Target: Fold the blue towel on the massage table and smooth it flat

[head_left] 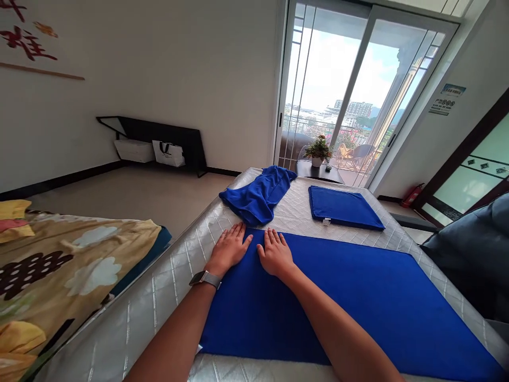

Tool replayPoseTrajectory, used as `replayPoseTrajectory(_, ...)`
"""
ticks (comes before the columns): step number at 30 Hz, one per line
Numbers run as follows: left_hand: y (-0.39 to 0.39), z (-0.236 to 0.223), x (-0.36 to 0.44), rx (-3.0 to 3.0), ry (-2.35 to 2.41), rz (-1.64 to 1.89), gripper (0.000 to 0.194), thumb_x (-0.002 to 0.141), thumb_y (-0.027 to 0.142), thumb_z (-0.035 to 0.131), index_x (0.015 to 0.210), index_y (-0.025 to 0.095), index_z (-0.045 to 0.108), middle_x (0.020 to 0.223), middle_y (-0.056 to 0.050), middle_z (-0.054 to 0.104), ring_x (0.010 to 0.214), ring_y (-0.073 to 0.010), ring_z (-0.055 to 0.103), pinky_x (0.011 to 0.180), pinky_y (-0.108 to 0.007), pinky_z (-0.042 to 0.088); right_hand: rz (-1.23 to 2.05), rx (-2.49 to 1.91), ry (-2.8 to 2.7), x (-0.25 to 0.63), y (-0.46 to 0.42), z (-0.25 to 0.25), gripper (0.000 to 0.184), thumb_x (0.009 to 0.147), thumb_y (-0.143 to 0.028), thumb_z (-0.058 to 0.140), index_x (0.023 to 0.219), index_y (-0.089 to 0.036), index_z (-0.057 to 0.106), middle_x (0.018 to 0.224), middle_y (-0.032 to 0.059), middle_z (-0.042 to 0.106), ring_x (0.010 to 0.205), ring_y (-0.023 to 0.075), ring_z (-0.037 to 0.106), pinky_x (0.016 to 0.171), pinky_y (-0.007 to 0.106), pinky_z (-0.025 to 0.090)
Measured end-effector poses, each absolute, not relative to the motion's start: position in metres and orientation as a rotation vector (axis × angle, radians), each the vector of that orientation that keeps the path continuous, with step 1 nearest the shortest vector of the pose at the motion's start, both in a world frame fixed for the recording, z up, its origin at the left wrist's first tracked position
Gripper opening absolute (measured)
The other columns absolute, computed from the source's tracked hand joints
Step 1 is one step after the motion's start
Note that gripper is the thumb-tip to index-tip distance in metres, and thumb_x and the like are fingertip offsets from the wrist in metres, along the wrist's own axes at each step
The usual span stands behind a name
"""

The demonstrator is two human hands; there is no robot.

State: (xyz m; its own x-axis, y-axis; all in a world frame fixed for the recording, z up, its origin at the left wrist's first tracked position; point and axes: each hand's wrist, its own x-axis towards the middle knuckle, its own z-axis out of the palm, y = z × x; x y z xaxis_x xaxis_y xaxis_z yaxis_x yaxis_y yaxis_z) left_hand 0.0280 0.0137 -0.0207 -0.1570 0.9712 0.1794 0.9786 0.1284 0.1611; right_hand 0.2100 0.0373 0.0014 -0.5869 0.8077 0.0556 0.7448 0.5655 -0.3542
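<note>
spread cloth [361, 284] on mattress [169, 278], table [307, 171] behind, apparently chair [347, 154] beyond

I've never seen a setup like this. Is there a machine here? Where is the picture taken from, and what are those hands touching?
No robot here: these are a person's own bare hands, seen from a camera worn on their head, looking forward and down. The left hand, with a watch on its wrist, rests at the edge of a flat blue cloth; the right hand lies flat on that cloth. Neither grasps anything. The pale quilted mattress underneath also bears a crumpled blue cloth and a folded one.
</note>
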Motion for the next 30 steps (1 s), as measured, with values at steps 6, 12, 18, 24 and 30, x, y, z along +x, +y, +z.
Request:
replayPoseTrajectory(6, 0.013, -0.016, 0.032, -1.987, -2.404, -0.389, 0.069, 0.103, 0.047, 0.03, 0.158, 0.006, 0.036, 0.165, -0.018, 0.034, 0.155, -0.0276, 0.029, 0.128, -0.049, 0.017, 0.403, -1.328, -2.637, 0.209, 0.037, 0.004, 0.069, 0.105, -0.042, 0.021, 0.162, -0.003, 0.024, 0.17, 0.0139, 0.018, 0.158, 0.0227, 0.011, 0.129, 0.041, 0.007)
replayPoseTrajectory(12, 0.011, -0.012, 0.035, -1.996, -2.397, -0.41, 0.069, 0.103, 0.048, 0.03, 0.158, 0.006, 0.036, 0.165, -0.017, 0.034, 0.155, -0.0273, 0.029, 0.128, -0.048, 0.018, 0.357, -1.37, -2.63, 0.225, 0.04, 0.004, 0.069, 0.105, -0.041, 0.022, 0.162, -0.002, 0.023, 0.17, 0.0141, 0.018, 0.158, 0.0213, 0.011, 0.128, 0.038, 0.008)
replayPoseTrajectory(18, 0.011, -0.012, 0.034, -1.984, -2.386, -0.414, 0.068, 0.103, 0.048, 0.03, 0.158, 0.008, 0.036, 0.166, -0.017, 0.034, 0.155, -0.0267, 0.03, 0.128, -0.048, 0.017, 0.368, -1.495, -2.626, 0.259, 0.051, 0.007, 0.07, 0.105, -0.045, 0.019, 0.163, -0.005, 0.02, 0.171, 0.0105, 0.014, 0.158, 0.0188, 0.009, 0.128, 0.036, 0.006)
replayPoseTrajectory(24, 0.018, -0.022, 0.026, -2.006, -2.403, -0.423, 0.069, 0.102, 0.05, 0.031, 0.158, 0.01, 0.036, 0.166, -0.016, 0.033, 0.155, -0.0269, 0.028, 0.128, -0.05, 0.017, 0.33, -1.47, -2.572, 0.267, 0.054, 0.004, 0.07, 0.105, -0.045, 0.021, 0.162, -0.004, 0.024, 0.17, 0.0127, 0.019, 0.158, 0.0206, 0.013, 0.128, 0.037, 0.009)
replayPoseTrajectory(30, 0.022, -0.028, 0.02, -1.992, -2.382, -0.46, 0.069, 0.1, 0.052, 0.035, 0.156, 0.012, 0.04, 0.165, -0.015, 0.037, 0.154, -0.0283, 0.031, 0.127, -0.05, 0.019, 0.354, -1.436, -2.56, 0.265, 0.055, 0.002, 0.07, 0.105, -0.044, 0.023, 0.162, -0.003, 0.025, 0.17, 0.0137, 0.019, 0.158, 0.0222, 0.012, 0.128, 0.039, 0.009)
